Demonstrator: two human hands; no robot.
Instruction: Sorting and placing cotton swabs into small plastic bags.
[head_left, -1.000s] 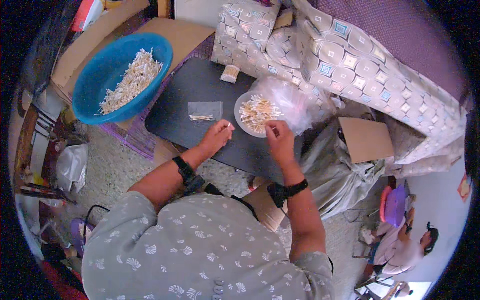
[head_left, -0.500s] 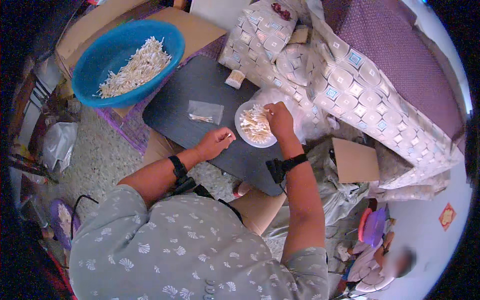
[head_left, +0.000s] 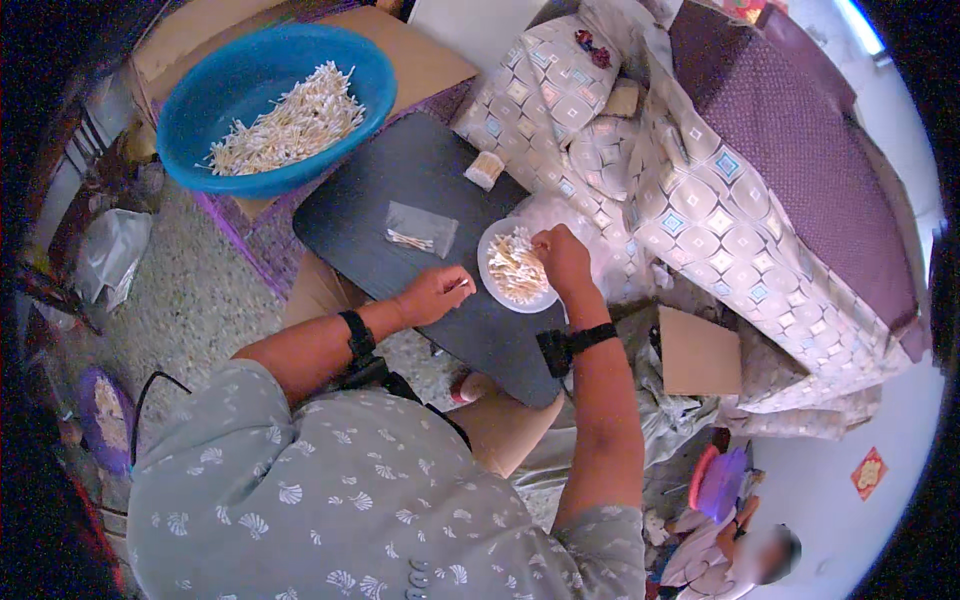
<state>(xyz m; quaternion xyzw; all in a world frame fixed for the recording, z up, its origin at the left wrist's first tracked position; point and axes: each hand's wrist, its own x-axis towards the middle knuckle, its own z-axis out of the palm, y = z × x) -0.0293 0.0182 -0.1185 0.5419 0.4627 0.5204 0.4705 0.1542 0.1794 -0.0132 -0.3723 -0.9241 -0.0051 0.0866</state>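
A white round bowl (head_left: 502,297) full of cotton swabs (head_left: 516,265) sits on the dark tabletop. Over its right rim my right hand (head_left: 566,262) is closed in a pinch, fingertips at the swabs; what they grip is too small to make out. My left hand (head_left: 440,294) is closed near the bowl's left side, with pale cotton swab tips (head_left: 463,284) poking out between thumb and fingers. Beyond the left hand lies a clear plastic bag (head_left: 434,226) with a few swabs (head_left: 409,240) in it. A packed bundle of swabs (head_left: 485,170) stands farther back.
A big blue basin (head_left: 178,165) of loose swabs stands on cardboard at the far left. The dark table (head_left: 350,200) borders patterned cloth (head_left: 690,210) on the right. A cardboard box (head_left: 700,350) is right of my right forearm. Another person (head_left: 705,550) sits at the lower right.
The whole view has shifted slightly. My right hand stays in its pinch at the bowl's rim, and my left hand keeps its hold on the swabs near the bowl.
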